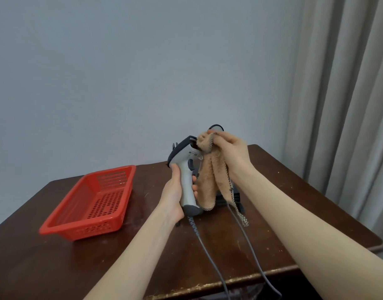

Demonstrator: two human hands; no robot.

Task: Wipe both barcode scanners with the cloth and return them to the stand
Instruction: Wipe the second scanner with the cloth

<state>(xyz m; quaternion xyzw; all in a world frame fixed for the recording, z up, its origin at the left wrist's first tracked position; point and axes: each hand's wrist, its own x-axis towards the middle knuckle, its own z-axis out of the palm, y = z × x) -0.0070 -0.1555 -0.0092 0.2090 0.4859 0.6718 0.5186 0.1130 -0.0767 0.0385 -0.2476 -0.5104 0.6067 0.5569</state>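
A red perforated basket [82,232] sits at the left of the wooden table [272,202]. My left hand [175,191] grips the handle of a grey-and-white barcode scanner [186,165], held upright above the table. My right hand [227,152] bunches the tan cloth [210,176] against its head, with the second scanner [216,127] peeking out behind, over the black stand [222,200].

Fuzzy cloth [209,180], glossy plastic basket [86,213] (perforated), scuffed wooden table [294,213]

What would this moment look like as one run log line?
phase: wiping | left hand: grips scanner handle | right hand: holds cloth against scanner head | second scanner: behind right hand
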